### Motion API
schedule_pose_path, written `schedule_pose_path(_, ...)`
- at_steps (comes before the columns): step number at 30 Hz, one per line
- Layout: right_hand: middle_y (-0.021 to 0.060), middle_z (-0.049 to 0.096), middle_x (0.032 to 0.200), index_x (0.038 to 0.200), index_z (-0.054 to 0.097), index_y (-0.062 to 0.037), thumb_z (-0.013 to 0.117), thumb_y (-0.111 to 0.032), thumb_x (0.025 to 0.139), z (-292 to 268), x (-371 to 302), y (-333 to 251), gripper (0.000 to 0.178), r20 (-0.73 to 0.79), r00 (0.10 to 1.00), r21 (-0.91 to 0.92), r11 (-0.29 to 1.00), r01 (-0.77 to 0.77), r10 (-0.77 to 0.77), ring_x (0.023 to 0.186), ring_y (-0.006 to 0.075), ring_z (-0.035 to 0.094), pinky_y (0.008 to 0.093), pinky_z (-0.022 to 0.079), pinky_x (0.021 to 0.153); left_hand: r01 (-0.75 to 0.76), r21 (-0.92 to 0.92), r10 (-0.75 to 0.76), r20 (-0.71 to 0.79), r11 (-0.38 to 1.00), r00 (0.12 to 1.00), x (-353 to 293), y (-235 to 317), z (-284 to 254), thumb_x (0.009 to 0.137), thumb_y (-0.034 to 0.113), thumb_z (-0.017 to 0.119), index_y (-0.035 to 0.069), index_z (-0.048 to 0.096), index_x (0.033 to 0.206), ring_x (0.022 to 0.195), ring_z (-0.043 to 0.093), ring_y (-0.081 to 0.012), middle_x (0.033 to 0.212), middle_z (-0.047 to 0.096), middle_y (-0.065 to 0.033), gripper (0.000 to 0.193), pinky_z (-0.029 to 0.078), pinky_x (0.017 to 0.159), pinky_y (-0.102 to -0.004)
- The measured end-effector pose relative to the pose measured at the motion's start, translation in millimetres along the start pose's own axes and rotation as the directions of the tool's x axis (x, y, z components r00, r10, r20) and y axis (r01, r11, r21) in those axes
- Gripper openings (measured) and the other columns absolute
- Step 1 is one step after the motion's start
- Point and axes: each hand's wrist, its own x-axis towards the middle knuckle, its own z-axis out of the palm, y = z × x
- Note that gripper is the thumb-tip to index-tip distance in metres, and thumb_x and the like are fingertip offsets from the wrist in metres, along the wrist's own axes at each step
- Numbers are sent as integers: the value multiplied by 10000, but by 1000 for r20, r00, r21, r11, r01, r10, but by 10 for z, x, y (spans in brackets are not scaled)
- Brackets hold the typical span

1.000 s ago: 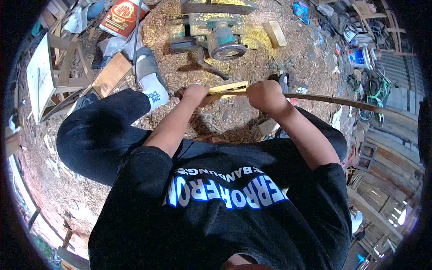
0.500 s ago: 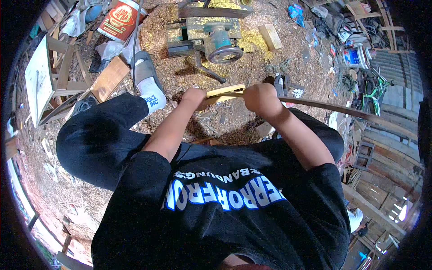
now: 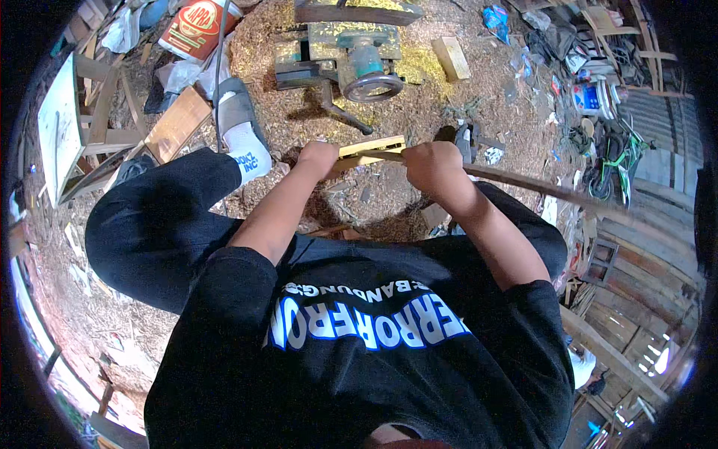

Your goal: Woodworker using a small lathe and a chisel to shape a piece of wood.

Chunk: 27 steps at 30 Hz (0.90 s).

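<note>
In front of my lap, my left hand (image 3: 319, 157) is closed round the left end of a short yellow wooden piece (image 3: 372, 145) with a dark gap along it. My right hand (image 3: 434, 166) grips a long thin wooden strip (image 3: 523, 182) near its left end. The strip's left tip lies at the gap of the yellow piece; whether it goes inside cannot be made out. To the right, the strip runs far out past my right knee, its far end blurred.
Ahead stands a machine with a round handwheel (image 3: 372, 86) and a crank on shavings-covered ground. A loose wood block (image 3: 451, 58) lies right of it. At left are a wooden frame (image 3: 96, 105), a board (image 3: 178, 125) and a red-white bucket (image 3: 198, 30). Boards line the right side.
The whole view has shifted slightly. Both hands keep their holds, and the strip's far end has dropped a little and blurred.
</note>
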Motion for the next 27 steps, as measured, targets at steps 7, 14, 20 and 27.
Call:
schedule_pose_path(7, 96, 785, 918, 1029, 763, -171, 571, -216, 960, -67, 36, -71, 209, 287, 957, -9, 999, -49, 49, 826, 279, 778, 439, 601, 677, -5, 23, 6, -14, 1000, 1000, -21, 66, -84, 782, 410, 851, 105, 737, 1069, 918, 765, -300, 1001, 784, -115, 434, 617, 831, -432)
schedule_pose_path(14, 104, 802, 954, 955, 808, -150, 593, -260, 942, -85, 32, -81, 242, 275, 960, 22, 998, -51, 43, 857, 271, 790, 415, 609, 705, 0, 57, 0, -7, 998, 1000, -30, 55, -46, 773, 420, 858, 105, 751, 1048, 924, 767, -287, 1011, 785, -110, 432, 621, 829, -430)
schedule_pose_path(20, 110, 789, 940, 988, 773, -143, 564, -221, 959, 228, 120, -158, 225, 272, 960, 30, 997, -74, 63, 856, 272, 783, 438, 606, 692, -7, 77, 6, 16, 997, 1000, -66, 104, -128, 777, 385, 850, 101, 748, 1058, 931, 767, -294, 1008, 784, -108, 412, 620, 835, -429)
schedule_pose_path(27, 25, 587, 608, 678, 664, -168, 627, -233, 783, 959, 284, -322, 129, -425, 902, -253, 967, -32, -81, 537, 198, 563, 424, 343, 460, -118, 52, 120, -54, 992, 991, -36, 56, -69, 918, 140, 631, 44, 651, 1098, 866, 768, -337, 927, 767, -165, 206, 621, 760, -469)
